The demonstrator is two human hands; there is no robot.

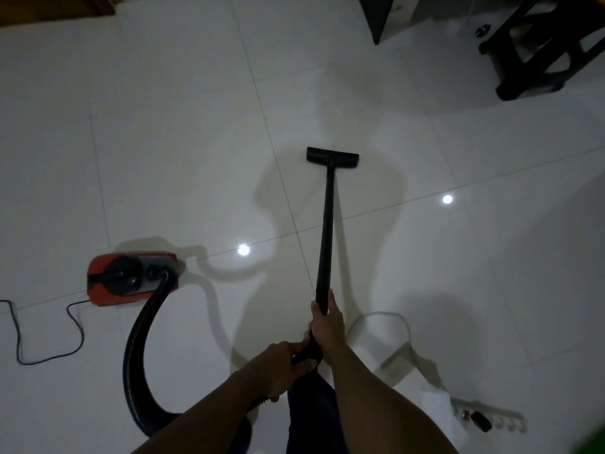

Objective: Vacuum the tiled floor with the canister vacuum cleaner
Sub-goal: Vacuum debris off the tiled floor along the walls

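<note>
black plastic wand (pixel 325 231) runs from the hands forward to the floor head (pixel 332 155), which sits flat on the white tiled floor (pixel 180 126), just right of a grout line.

right hand (pixel 327 326): fingers wrapped closed round the lower part of the wand, thumb lying along the tube. firm grip.

left hand (pixel 278 365): placed behind and below the right hand, fingers curled round the bent handle end where the ribbed hose (pixel 137 355) joins. the two hands are nearly touching.

the hose loops back on the person's left side and up into the red and black canister (pixel 131 278), which stands on the floor well left of the wand. a thin black power cord (pixel 49 339) trails from the canister's left end across the tiles.

canister body too dim to read any label.

lower right: a white power strip (pixel 491 419) lies on the floor. upper right: a dark stool (pixel 550 50).
</note>
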